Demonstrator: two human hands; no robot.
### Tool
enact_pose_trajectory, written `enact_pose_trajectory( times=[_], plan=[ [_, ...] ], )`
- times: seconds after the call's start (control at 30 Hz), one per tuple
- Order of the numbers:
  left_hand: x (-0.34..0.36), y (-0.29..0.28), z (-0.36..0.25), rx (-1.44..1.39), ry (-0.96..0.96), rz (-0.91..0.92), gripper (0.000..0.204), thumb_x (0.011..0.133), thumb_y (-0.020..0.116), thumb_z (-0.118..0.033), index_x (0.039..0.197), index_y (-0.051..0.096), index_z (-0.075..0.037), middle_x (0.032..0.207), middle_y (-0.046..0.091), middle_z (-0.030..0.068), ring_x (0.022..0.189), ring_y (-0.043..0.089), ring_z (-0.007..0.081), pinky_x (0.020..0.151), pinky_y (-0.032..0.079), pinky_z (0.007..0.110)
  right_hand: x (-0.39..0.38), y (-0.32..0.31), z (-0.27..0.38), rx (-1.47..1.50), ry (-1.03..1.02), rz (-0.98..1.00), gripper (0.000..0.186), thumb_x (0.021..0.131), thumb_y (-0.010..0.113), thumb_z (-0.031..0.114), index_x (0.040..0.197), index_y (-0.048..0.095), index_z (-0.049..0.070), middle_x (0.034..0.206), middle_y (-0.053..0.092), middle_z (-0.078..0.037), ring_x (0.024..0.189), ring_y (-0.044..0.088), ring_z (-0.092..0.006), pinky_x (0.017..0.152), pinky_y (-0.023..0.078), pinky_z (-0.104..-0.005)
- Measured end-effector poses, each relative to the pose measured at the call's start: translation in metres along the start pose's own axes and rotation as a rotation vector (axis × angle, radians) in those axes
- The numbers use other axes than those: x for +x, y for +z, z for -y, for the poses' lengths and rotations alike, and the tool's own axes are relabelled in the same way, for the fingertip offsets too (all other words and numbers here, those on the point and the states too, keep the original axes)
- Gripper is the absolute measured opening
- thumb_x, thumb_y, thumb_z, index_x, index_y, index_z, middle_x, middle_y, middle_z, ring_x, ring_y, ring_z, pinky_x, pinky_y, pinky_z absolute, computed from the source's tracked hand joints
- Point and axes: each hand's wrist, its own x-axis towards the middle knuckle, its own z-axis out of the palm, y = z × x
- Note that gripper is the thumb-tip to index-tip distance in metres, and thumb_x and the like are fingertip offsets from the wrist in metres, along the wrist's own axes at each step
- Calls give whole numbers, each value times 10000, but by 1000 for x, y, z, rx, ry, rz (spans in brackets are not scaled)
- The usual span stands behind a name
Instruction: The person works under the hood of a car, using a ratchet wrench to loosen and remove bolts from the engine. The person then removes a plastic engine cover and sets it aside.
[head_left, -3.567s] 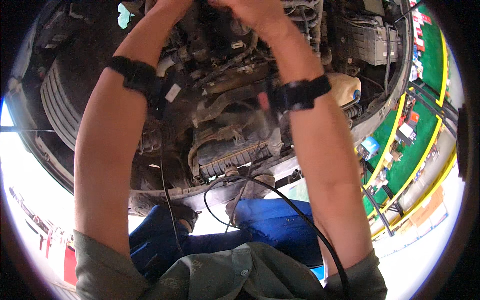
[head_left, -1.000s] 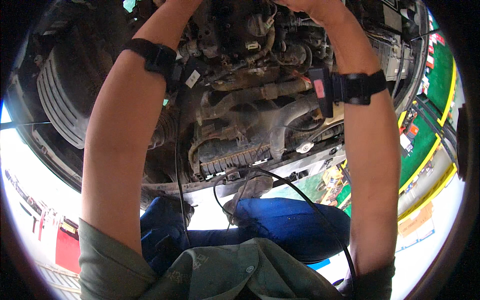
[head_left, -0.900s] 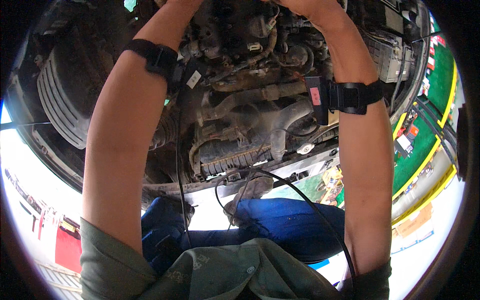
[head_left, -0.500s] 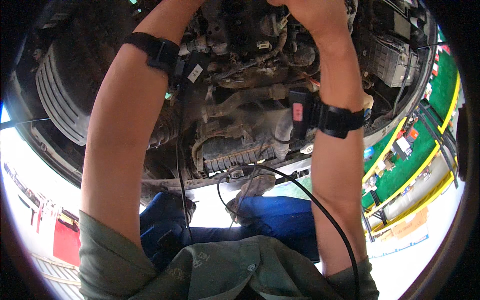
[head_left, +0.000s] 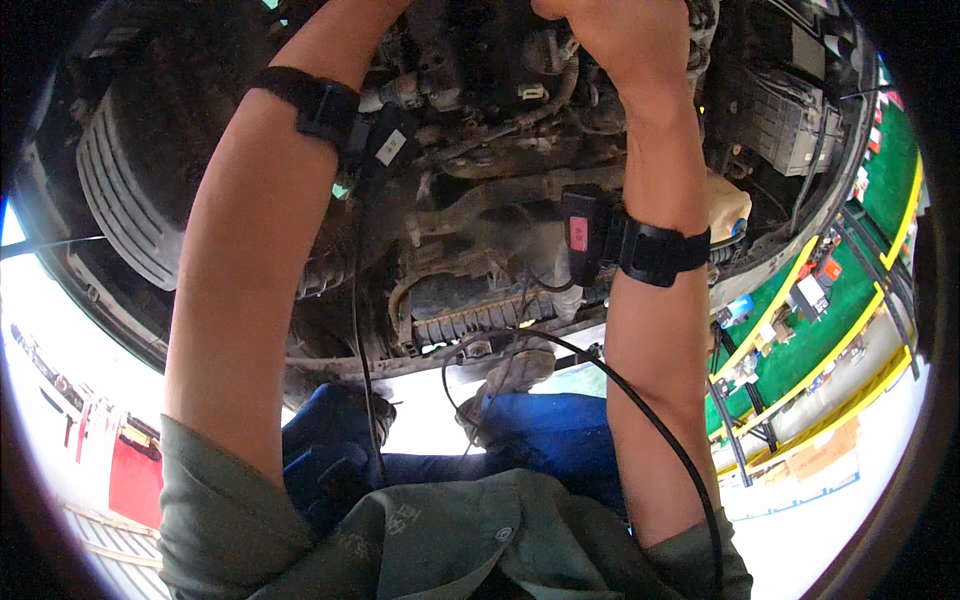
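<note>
Both my forearms reach up into a grimy car engine bay (head_left: 480, 190), each wearing a black strap with a small labelled module (head_left: 385, 150). My left hand is beyond the top edge; only its wrist shows there. My right hand (head_left: 625, 35) is at the top edge among dark engine parts, its fingers curled, with whatever they grip hidden. Below the hands lie hoses, a connector (head_left: 530, 92) and a ribbed black housing (head_left: 460, 325). A pale reservoir (head_left: 728, 210) sits beside my right forearm. A black cable (head_left: 640, 400) loops down over my blue-clad legs (head_left: 540, 420).
The car's front rim (head_left: 330, 365) curves across below the engine. A battery-like box (head_left: 795, 135) is at upper right. Yellow-framed shelving (head_left: 835, 395) with green surfaces and small boxes stands beyond it. A red cabinet (head_left: 135, 480) is at lower left.
Over the last second my right forearm and hand have swung left, toward the middle, and the right module has dropped lower in view. My left arm has barely moved.
</note>
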Motion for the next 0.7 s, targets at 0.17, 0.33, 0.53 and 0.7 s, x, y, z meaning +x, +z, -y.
enact_pose_trajectory(
  times=[0.17, 0.33, 0.53, 0.7],
  plan=[
    [2, -2, -3, 56, -110, 90, 203, 901, 654, -196, 931, 723, -7, 730, 656, 222, 612, 614, 377, 586, 482, 483, 5, 1, -3, -324, -559, -77, 507, 731, 772, 161, 521, 316, 95, 490, 195, -36, 438, 142, -209, 519, 146, -437],
    [1, 2, 4, 16, -152, 93, 206, 893, 662, -208, 928, 720, -13, 750, 667, 227, 651, 621, 428, 596, 498, 497, 0, 0, 3, -15, -123, -28, 501, 712, 773, 144, 524, 312, 88, 469, 235, -38, 433, 159, -198, 491, 163, -419],
    [7, 10, 14, 77, 38, 13, 207, 923, 631, -193, 884, 705, -5, 761, 652, 232, 688, 623, 447, 607, 484, 549, 5, -8, 11, -25, 94, 23, 523, 720, 806, 191, 505, 341, 89, 469, 257, -30, 433, 193, -183, 499, 189, -452],
    [22, -10, -21, 205, -269, 452, 348, 1016, 595, -340, 1110, 682, -16, 953, 674, 207, 867, 642, 417, 753, 502, 559, 16, -16, 9, -102, 78, 59, 481, 735, 841, 238, 506, 458, 58, 455, 338, -50, 421, 274, -194, 476, 255, -453]
  ],
)
